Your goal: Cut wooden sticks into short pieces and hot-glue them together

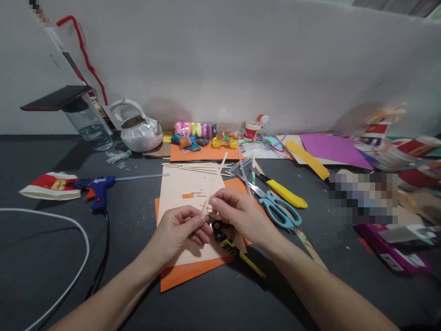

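Note:
A thin pale wooden stick rises at a slant over the middle of the table. My left hand pinches its lower end between thumb and fingers. Just above that grip, the curled fingertips of my right hand close on the same stick. Below the hands lies a tool with a black toothed head and yellow handles, partly hidden by my right hand. Cream paper rests on orange sheets. Several loose sticks and a small orange scrap lie on the paper.
Blue-handled scissors and a yellow utility knife lie at right. A blue glue gun, its black cord and a white cable occupy the left. Behind stand a water bottle, a silvery pot and bagged coloured clay.

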Demonstrator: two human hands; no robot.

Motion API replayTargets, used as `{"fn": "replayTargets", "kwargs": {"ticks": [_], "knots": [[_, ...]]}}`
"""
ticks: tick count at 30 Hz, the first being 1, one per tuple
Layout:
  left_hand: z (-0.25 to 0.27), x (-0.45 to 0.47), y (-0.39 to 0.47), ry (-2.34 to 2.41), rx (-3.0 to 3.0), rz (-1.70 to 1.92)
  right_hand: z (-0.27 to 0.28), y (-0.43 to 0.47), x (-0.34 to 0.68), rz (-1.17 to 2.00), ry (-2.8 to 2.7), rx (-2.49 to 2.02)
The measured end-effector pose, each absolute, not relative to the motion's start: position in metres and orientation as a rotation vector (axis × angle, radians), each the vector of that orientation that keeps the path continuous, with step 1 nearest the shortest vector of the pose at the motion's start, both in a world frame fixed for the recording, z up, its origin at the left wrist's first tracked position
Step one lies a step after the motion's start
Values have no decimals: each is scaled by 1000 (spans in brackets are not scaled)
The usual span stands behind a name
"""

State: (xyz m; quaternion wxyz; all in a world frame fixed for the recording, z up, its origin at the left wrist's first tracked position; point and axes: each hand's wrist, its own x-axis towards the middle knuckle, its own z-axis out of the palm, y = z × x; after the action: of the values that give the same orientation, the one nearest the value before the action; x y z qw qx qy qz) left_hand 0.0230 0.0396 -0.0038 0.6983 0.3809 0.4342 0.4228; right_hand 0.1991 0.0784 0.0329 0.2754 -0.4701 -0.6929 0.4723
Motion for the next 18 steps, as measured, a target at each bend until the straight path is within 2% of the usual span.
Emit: {"fn": "replayTargets", "kwargs": {"ticks": [6, 13, 18], "knots": [[5, 20, 40, 956, 822, 980, 45, 51, 232, 814, -2268, -1547], [7, 20, 39, 911, 825, 1010, 26, 27, 241, 505, -2675, -1589], [14, 19, 39, 897, 842, 993, 21, 32, 249, 401, -2665, -1559]]}}
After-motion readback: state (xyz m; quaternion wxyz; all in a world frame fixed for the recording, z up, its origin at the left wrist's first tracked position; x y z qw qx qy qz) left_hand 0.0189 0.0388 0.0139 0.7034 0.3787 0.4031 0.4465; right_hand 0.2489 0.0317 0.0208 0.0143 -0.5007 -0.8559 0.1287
